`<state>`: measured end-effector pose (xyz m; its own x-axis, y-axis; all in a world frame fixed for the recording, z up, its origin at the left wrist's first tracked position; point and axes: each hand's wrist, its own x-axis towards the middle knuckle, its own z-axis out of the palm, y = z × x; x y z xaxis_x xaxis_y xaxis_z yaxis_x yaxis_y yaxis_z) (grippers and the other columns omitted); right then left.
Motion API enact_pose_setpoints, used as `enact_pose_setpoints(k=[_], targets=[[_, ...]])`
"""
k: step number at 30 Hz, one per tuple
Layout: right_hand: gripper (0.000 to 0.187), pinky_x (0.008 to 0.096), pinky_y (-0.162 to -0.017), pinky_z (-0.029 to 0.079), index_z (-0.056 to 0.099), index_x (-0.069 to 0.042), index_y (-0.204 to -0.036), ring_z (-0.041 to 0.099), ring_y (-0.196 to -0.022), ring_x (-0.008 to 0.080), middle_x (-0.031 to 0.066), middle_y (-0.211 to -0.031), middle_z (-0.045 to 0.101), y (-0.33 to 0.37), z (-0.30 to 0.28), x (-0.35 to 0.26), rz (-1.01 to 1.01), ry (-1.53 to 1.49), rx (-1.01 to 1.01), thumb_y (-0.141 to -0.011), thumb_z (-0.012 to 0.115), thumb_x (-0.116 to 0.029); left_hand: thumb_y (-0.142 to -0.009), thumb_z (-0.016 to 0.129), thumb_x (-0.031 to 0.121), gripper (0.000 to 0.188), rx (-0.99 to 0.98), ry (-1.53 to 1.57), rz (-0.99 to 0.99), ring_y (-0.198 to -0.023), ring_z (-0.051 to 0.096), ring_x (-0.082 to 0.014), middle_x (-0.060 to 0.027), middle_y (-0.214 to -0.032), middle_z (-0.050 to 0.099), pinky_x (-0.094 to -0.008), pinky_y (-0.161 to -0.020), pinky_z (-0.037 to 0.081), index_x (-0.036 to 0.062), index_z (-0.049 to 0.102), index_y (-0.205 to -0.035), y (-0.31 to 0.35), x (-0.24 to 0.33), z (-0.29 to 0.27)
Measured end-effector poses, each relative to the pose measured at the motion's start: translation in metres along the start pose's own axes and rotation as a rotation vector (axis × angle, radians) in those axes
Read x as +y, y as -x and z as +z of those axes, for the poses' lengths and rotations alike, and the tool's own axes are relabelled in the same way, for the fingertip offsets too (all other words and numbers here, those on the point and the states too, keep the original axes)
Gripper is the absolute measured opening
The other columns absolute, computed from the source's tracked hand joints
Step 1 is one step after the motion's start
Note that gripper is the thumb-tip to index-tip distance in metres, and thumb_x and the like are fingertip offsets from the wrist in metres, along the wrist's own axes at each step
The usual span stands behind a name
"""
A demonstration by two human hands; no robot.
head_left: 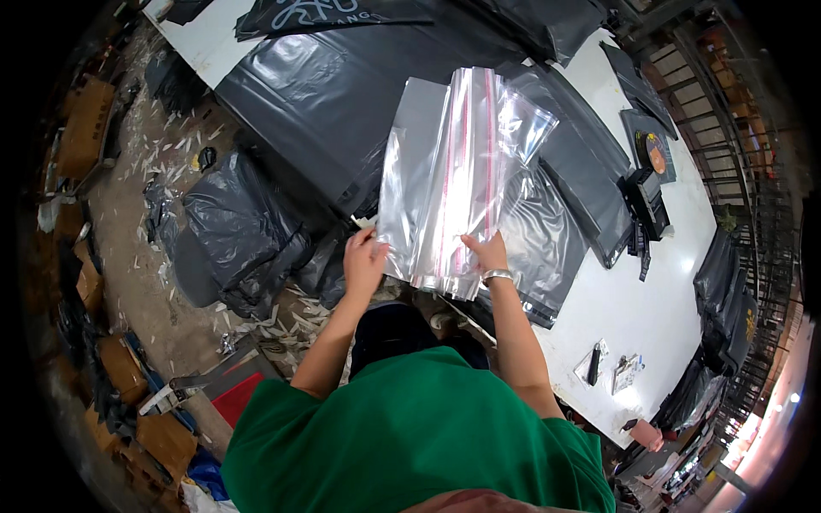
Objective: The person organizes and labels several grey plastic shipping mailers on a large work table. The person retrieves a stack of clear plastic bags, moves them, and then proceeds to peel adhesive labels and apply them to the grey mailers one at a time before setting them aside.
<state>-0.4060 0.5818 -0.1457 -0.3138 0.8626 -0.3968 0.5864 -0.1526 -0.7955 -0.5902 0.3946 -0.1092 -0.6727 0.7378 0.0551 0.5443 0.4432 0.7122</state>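
Note:
A stack of clear plastic bags (432, 188) with pink-red lines running lengthwise lies in front of me, on top of black plastic sheeting. Its near end reaches the table's front edge. At the near left corner my left hand (366, 258) grips the edge of the clear plastic between thumb and fingers. My right hand (487, 255), with a silver bangle at the wrist, holds the near right side, its thumb on top and its other fingers partly hidden. A loose flap of clear plastic (526, 124) sticks out to the right of the stack.
Flat black plastic bags (304, 103) cover much of the white table (658, 282). A black device (646, 201), a black-handled tool (594, 363) and a pink bottle (646, 434) are on the right. Black bags (244, 222) and white scraps litter the left floor, beside cardboard boxes (85, 124).

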Motion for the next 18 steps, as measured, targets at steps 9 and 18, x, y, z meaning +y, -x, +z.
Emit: enact_pose_setpoints(k=[9,18], targets=[[0.046,0.0287,-0.067,0.046,0.046,0.000,-0.110,0.056,-0.074,0.0177,0.0068,-0.085,0.057,0.110,-0.037,0.013,0.468,-0.762,-0.199,-0.079,0.060,-0.030,-0.077,0.050,0.015,0.037,-0.470,-0.072,0.587,-0.119,0.039,-0.0263,-0.0156,-0.121,0.048,-0.0377,-0.101,0.029,-0.0017,0.050,-0.109,0.096,0.099,0.057],[0.041,0.0307,-0.069,0.048,0.051,0.000,-0.105,0.058,-0.078,0.0177,0.0065,-0.088,0.059,0.142,-0.052,0.065,0.363,-0.785,-0.331,-0.069,0.070,-0.007,-0.085,0.051,0.014,0.016,-0.039,0.455,-0.183,-0.077,0.052,-0.0127,-0.0057,-0.077,0.055,-0.0255,-0.072,0.042,0.0023,0.055,-0.095,0.167,0.053,0.044]])
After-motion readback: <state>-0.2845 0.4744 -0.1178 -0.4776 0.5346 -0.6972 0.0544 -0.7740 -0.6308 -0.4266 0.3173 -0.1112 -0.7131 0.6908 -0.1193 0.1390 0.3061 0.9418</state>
